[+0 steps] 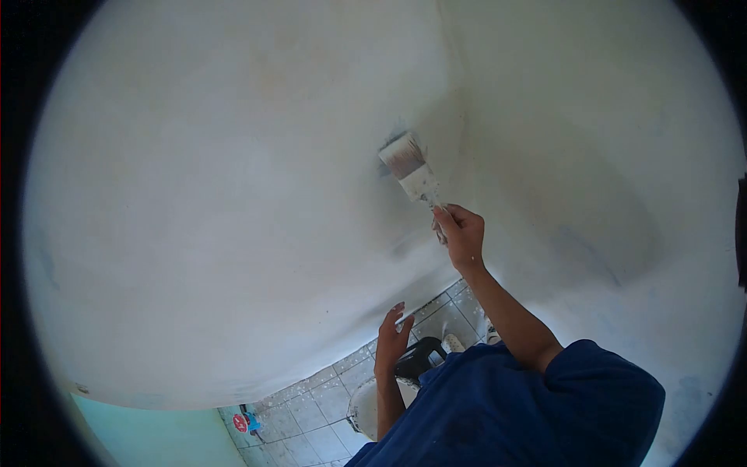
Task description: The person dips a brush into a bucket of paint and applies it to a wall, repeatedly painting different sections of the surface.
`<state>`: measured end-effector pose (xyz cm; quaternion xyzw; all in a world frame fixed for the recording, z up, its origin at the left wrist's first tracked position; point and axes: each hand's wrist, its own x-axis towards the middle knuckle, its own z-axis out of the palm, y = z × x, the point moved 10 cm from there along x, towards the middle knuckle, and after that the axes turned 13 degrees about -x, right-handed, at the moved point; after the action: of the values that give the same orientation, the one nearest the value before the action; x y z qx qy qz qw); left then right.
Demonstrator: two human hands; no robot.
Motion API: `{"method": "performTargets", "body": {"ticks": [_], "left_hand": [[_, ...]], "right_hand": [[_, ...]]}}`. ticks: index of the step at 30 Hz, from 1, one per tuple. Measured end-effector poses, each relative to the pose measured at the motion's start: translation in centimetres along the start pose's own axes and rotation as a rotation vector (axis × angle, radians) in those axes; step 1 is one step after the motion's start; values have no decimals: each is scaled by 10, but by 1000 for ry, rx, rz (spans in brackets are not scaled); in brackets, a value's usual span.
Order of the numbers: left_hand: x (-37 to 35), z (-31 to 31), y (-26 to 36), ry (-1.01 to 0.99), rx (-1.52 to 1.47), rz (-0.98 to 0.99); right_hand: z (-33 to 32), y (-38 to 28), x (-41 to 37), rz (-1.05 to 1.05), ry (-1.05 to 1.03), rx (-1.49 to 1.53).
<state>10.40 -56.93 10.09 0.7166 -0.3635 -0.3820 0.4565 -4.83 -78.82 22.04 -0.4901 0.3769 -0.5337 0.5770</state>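
My right hand [464, 232] grips the handle of a wide paintbrush [417, 184], its metal band smeared with white paint. The bristles point up and left and lie over a small grey-blue patch [398, 127] on the white wall [233, 194], close to the corner. Lower down, my left hand [394, 339] hangs near the wall's foot with nothing in it. Its fingers are bent and apart, and there are whitish marks on the fingertips.
Below my left forearm stands a white bucket [356, 401], partly hidden by my arm and shirt. A black container [420, 356] stands beside it on the paint-spotted tile floor [307, 412]. A red and blue object [243, 422] lies at lower left near a pale green wall [159, 436].
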Motion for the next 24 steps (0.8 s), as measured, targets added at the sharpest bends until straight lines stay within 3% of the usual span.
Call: {"method": "performTargets", "body": {"ticks": [6, 12, 15, 20, 24], "left_hand": [[0, -2, 5, 8, 12, 32], [2, 1, 0, -21, 26, 28], [3, 4, 4, -30, 32, 47], [3, 2, 7, -10, 30, 16], [2, 4, 8, -32, 25, 22]], "right_hand": [[-12, 37, -27, 117, -1, -89], [-2, -11, 2, -23, 16, -4], [-2, 3, 4, -57, -4, -141], [-22, 33, -23, 60, -4, -126], [-9, -7, -5, -13, 4, -70]]}}
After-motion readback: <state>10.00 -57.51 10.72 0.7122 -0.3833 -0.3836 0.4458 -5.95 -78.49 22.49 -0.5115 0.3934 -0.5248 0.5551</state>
